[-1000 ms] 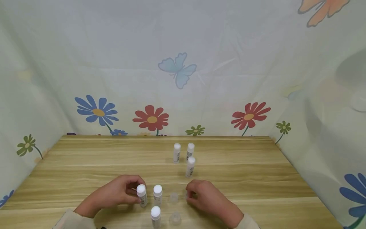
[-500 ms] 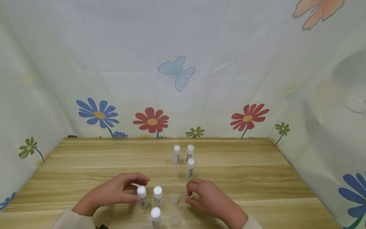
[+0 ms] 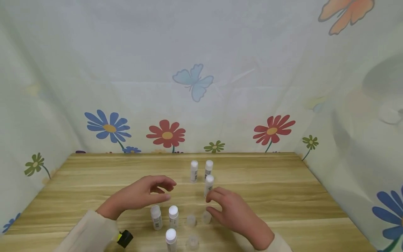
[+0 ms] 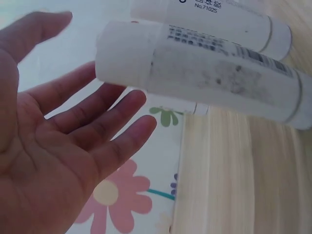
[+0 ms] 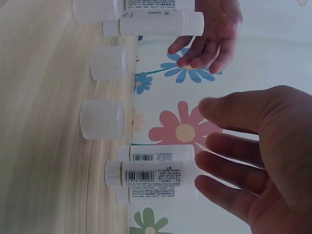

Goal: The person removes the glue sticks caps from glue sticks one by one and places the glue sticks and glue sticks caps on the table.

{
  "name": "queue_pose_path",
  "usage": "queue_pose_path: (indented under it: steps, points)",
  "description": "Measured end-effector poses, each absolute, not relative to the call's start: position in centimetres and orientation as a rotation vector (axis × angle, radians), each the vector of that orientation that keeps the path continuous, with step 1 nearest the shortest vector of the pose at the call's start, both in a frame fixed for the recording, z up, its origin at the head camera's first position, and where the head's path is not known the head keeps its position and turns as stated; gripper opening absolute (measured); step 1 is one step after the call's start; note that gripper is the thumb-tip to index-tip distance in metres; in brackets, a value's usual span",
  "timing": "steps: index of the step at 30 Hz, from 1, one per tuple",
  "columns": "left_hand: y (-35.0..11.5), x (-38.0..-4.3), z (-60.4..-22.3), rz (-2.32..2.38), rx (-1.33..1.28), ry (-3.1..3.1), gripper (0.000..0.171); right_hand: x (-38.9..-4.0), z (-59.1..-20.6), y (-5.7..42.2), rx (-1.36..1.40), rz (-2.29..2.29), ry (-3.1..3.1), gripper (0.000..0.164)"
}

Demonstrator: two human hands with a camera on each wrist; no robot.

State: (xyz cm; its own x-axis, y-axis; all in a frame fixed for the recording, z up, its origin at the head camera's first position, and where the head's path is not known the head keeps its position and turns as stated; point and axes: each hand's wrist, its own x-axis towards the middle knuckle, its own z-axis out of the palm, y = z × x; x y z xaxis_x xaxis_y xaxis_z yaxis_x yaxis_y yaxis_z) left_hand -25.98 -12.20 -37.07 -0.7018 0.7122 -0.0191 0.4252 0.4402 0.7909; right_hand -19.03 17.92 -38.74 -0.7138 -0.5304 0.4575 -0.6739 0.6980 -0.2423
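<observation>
While left hand (image 3: 143,191) hovers | right hand (image 3: 236,213) apart, near bottle (image 3: 209,183) | table edge (image 3: 170,155) beyond

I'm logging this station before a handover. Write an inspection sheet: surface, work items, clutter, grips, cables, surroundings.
Surface: wood-grain table.
Tubes: six, white, upright; three in front, three farther back.
Cylinders: three, short, translucent, right of the front tubes.
Clutter: black item beside the left sleeve; purpose unclear.
Left grip: bare hand, fingers relaxed, holding nothing.
Right grip: bare hand, fingers relaxed, holding nothing.
Cables: nothing seen.
Surroundings: pale floral cloth behind the table and at both sides.
</observation>
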Motion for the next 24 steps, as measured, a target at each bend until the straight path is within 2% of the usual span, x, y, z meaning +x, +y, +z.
queue_pose_path:
  steps: [14,24]
  points:
    - [-8.5,-28.1,-35.9,1.039,0.971,2.371,0.037,-20.6,-39.0,17.9,0.688,0.639,-2.401,0.028]
    - [-6.4,-29.0,-35.2,0.932,0.998,2.382,0.038,-21.8,-39.5,17.8,0.625,0.622,-2.402,0.033]
